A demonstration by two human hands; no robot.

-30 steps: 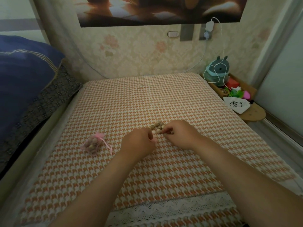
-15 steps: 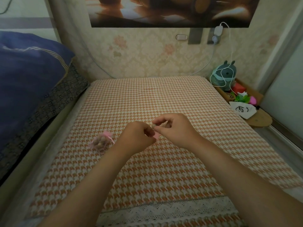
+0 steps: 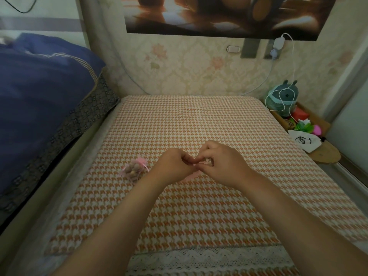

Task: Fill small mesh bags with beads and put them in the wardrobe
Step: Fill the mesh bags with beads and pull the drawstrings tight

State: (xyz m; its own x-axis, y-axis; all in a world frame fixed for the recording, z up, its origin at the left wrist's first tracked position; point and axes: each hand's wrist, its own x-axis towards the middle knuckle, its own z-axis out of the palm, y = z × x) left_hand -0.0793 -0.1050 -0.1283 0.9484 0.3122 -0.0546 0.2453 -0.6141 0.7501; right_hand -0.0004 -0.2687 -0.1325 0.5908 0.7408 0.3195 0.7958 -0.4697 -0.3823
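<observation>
The left hand (image 3: 173, 166) and right hand (image 3: 223, 164) meet, fingers curled, pinching a pink mesh bag (image 3: 190, 177) (mostly hidden). A full bag of beads (image 3: 135, 169) lies just left of them on the checked mat (image 3: 199, 120).

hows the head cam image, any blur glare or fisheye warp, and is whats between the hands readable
Head view: dim, even light, no glare or hard shadows; slightly soft overall, yet the filled pink mesh bag of brown beads is readable; wide-angle warp bows the edges of the orange houndstooth bed cover; left hand and right hand hide most of the second pink mesh bag they pinch.
</observation>
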